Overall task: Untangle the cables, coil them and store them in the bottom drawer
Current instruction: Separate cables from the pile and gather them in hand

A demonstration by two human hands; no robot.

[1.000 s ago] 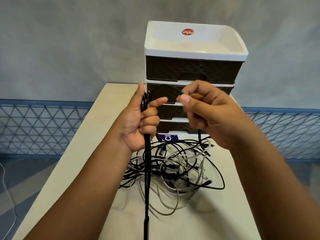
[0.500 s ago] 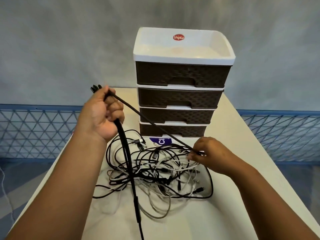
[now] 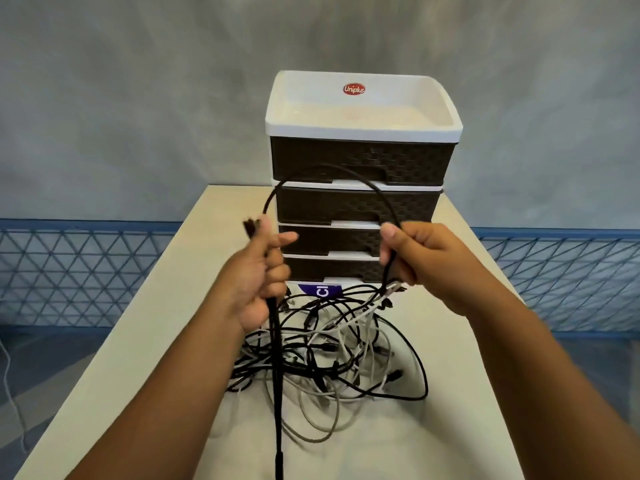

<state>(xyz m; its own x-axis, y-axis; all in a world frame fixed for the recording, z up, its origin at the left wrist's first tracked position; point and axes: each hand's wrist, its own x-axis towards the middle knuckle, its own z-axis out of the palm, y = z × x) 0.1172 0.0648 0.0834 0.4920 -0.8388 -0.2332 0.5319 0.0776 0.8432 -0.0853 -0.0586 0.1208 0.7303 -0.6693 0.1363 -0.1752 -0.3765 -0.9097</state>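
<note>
Grey wall behind, blue lattice railing (image 3: 83, 271) at 9 and 3 o'clock; pale surface (image 3: 166, 327) carries everything. Drawer unit (image 3: 360, 188) at 12 o'clock, four dark drawers, all closed; bottom drawer (image 3: 332, 268) not yet opened, so storing is some way off, I'd judge. Tangled cables (image 3: 346, 348) lie in a heap at centre, just in front of the unit, black and white strands mixed. Left hand (image 3: 258, 282) is clamped on a bundle of black cable runs, plug ends sticking up above the fist; likely the gathering point for the coil. Right hand (image 3: 419, 258) pinches the same black cable (image 3: 332, 171) further along; the arc between the hands looks like one loop being formed and brought over to the left. Bundle hangs down from the left hand to 6 o'clock and is cut off by the frame edge. Which strands in the heap belong to the held cable: cannot tell. A purple label (image 3: 320, 291) at the unit's foot is partly hidden by cables.
</note>
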